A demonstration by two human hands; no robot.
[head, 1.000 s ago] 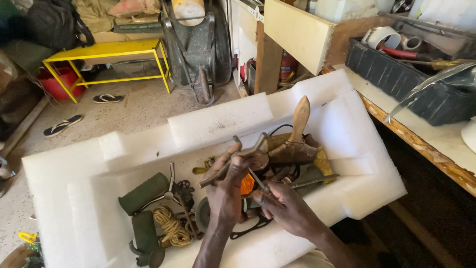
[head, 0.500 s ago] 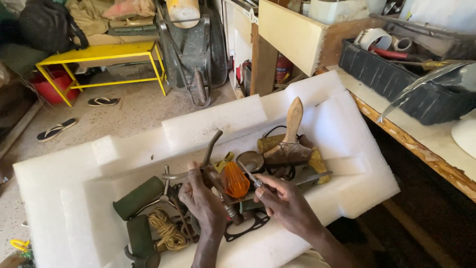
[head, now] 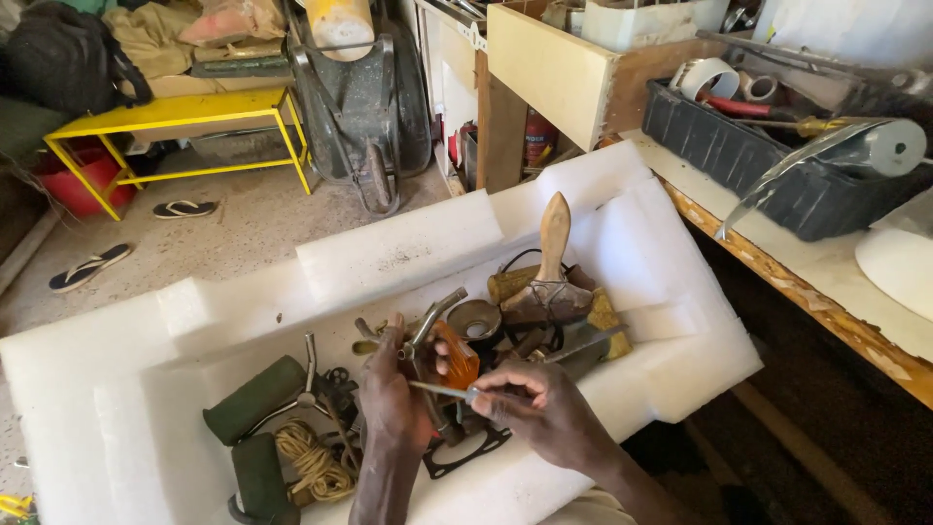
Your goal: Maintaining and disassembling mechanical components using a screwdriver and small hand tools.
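Left hand (head: 394, 403) clenched around an orange-handled tool (head: 457, 358) and a bent metal pipe (head: 434, 319), over the white foam tray (head: 389, 255). Right hand (head: 539, 408) pinching a thin metal rod (head: 439, 390), tip touching the left palm. Nearby in tray: wooden-handled brush (head: 552, 272), coiled rope (head: 309, 465) (exact tool type unclear).

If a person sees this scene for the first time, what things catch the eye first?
In the centre, the left hand grips an orange-handled tool while the right hand pinches a thin metal rod. Both are over a white foam tray of jumbled tools, where a wooden-handled paintbrush stands out.
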